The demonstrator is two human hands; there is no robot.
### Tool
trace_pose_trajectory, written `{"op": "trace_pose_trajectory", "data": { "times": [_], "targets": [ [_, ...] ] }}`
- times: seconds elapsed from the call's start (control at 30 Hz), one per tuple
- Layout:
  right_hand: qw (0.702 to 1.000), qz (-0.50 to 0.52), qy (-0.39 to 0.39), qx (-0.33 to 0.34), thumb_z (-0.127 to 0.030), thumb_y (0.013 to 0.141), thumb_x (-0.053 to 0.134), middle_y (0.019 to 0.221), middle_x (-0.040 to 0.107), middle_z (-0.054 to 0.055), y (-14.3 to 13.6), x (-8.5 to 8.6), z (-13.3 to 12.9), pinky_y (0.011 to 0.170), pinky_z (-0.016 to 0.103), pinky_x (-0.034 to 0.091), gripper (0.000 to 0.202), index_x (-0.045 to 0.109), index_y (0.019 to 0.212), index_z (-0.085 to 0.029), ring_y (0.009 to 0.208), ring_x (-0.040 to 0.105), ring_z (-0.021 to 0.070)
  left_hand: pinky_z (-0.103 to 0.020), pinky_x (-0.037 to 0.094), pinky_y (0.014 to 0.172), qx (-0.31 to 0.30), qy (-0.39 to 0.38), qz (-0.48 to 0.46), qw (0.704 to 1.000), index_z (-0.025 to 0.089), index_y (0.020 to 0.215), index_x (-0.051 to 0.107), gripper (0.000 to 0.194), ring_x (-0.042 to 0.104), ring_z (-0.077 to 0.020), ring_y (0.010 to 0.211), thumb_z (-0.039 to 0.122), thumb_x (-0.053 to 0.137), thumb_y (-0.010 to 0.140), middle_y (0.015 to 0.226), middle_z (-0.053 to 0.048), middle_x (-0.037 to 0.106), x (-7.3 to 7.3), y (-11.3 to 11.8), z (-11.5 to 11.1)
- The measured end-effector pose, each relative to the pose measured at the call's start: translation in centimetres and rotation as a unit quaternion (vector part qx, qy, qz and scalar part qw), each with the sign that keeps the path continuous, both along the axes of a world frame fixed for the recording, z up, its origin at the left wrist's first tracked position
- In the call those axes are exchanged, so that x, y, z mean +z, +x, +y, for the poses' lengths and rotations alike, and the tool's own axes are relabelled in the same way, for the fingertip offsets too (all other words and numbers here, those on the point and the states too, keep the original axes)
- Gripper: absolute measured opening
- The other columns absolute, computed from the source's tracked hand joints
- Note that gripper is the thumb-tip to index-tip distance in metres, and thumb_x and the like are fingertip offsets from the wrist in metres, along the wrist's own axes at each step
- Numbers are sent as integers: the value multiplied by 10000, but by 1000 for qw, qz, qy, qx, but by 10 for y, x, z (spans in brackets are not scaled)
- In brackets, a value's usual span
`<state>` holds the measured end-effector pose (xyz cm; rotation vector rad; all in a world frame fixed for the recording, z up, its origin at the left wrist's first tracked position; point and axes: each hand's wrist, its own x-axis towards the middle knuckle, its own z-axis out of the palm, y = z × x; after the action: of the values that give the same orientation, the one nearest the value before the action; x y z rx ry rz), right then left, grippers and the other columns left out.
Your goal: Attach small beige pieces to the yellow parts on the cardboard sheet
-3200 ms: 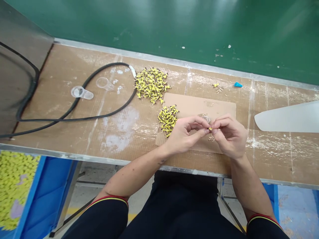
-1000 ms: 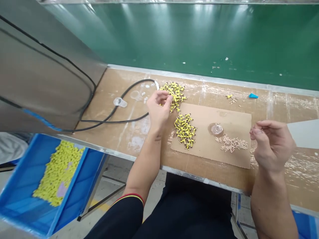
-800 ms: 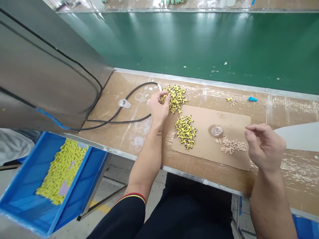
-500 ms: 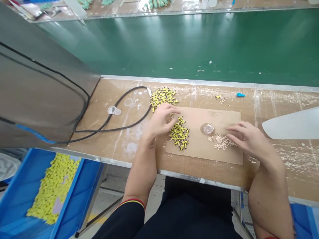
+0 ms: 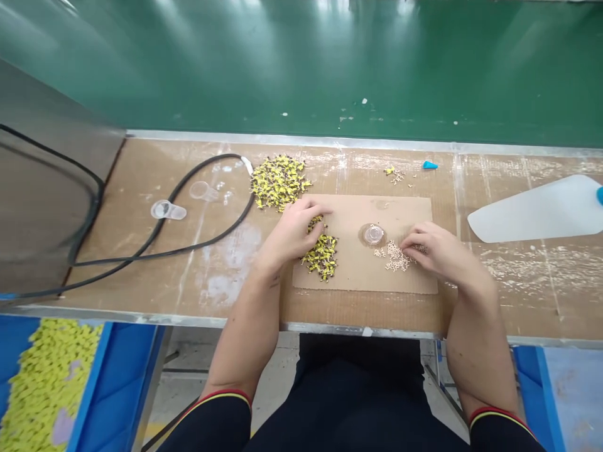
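A flat cardboard sheet [image 5: 362, 279] lies on the bench. On its left part is a pile of small yellow and black pieces [image 5: 322, 258]; my left hand [image 5: 301, 229] curves over the upper end of that pile, thumb and fingers apart, with nothing visibly held. A small clear round dish [image 5: 374, 235] sits near the middle of the sheet. To its right lie tiny pale pieces [image 5: 397, 257]. My right hand [image 5: 431, 248] is at their right edge, thumb and fingertips pinched together; whatever is between them is too small to name.
A larger yellow and black pile [image 5: 280, 182] lies behind my left hand. Black cable [image 5: 176, 188] loops at left beside two clear plastic cups [image 5: 168, 210]. A blue cap [image 5: 429, 165] and a white bottle [image 5: 537, 210] are at right. A blue bin [image 5: 125, 370] stands lower left.
The view has shifted, so the bench appears further left. My right hand has closed its fingers at the pale pieces. My left hand has come lower over the near yellow and black pile.
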<state>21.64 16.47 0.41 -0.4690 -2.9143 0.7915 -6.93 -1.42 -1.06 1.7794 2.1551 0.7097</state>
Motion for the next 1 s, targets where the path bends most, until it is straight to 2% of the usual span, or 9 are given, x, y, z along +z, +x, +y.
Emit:
{"op": "trace_pose_trajectory", "data": {
  "times": [0.27,0.37,0.43,0.57,0.67,0.73,0.9,1.0],
  "targets": [
    [1000,-4,-28,-10,-136,923,533,853,681,59,-1,11,-3,716,381,498,154,601,820,-228,819,617,231,-407,516,887,-5,17,-24,1000,199,1093,750,270,694,-245,948,157,542,927,982,-76,748,3,2,3],
    [998,11,-43,-34,-147,940,515,822,669,44,1,15,-2,678,357,477,143,573,841,-233,768,609,215,-374,542,837,7,71,-44,996,213,1027,757,208,690,-216,886,175,575,933,956,-59,744,5,4,3],
    [998,13,-45,-39,-147,938,521,804,666,36,2,17,-2,657,344,466,140,570,841,-234,738,610,205,-348,557,806,25,135,-65,988,222,1009,753,177,673,-194,861,181,596,938,926,-47,718,7,8,4],
    [997,0,-54,-53,-148,913,577,816,695,32,2,18,-1,661,336,477,102,591,853,-229,746,646,205,-325,590,756,46,257,-146,954,242,1024,738,155,642,-157,819,218,589,992,907,-36,630,11,22,4],
    [996,-15,-58,-68,-158,889,632,833,723,32,3,19,1,670,338,497,75,614,866,-227,766,674,213,-262,563,636,23,288,-212,934,246,1021,734,182,596,-123,746,242,553,1028,918,-35,559,12,32,5],
    [996,-12,-58,-71,-162,889,651,842,741,36,5,20,3,673,342,513,63,644,891,-224,771,688,217,-253,535,628,8,292,-227,929,249,1040,737,191,575,-137,784,239,547,1028,915,-40,541,13,35,4],
    [991,107,-53,-63,-166,927,656,911,783,43,4,24,-2,706,352,563,134,752,980,-244,806,719,208,-298,501,755,-33,276,-285,917,242,1135,726,231,584,-166,889,186,545,1002,954,-50,620,15,45,2],
    [969,212,-104,-67,-136,938,664,892,784,16,-3,27,-13,669,319,571,185,782,945,-277,780,723,173,-260,460,676,-77,258,-347,898,214,1125,713,186,586,-136,783,210,592,983,890,-29,648,15,58,1]
  ]
}}
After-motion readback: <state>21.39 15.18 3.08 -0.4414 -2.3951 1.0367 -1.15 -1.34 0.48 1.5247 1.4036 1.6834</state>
